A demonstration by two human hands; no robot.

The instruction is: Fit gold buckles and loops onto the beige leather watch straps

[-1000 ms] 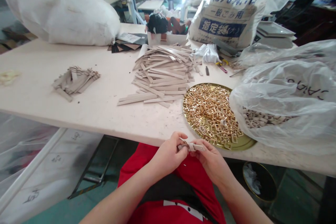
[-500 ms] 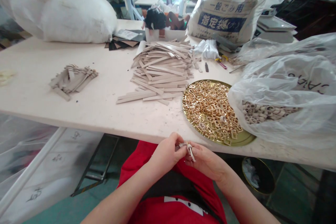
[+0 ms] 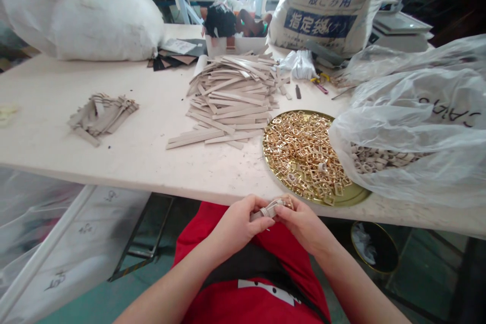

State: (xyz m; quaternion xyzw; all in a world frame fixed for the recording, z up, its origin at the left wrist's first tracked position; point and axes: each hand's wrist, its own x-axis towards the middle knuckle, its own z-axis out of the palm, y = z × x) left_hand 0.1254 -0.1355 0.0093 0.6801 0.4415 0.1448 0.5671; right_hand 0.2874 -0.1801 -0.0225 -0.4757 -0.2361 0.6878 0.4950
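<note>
My left hand (image 3: 240, 224) is closed on a beige strap (image 3: 270, 209) just below the table's front edge, thumb on top. My right hand (image 3: 304, 224) pinches the other end of the same strap, where a bit of gold buckle shows by the fingertips. A small keeper loop appears to sit around the strap between the hands; fingers hide part of it. Beyond my right hand, a round gold tray (image 3: 357, 196) holds a heap of gold buckles (image 3: 304, 149). Beige keeper loops (image 3: 374, 159) lie inside an open clear plastic bag (image 3: 413, 129) at the right.
Loose beige straps (image 3: 231, 96) are piled mid-table, with a smaller bundle of straps (image 3: 102, 116) at the left. Behind stand a large white sack (image 3: 83, 15) and a printed bag (image 3: 322, 15). Yellow-handled snippers (image 3: 321, 81) lie near the tray. Below the table is a round bin (image 3: 391, 250).
The strap has turned from hanging down at my right fingers to lying across between both hands, its buckle end now at the right. My right hand has shifted slightly up and right.
</note>
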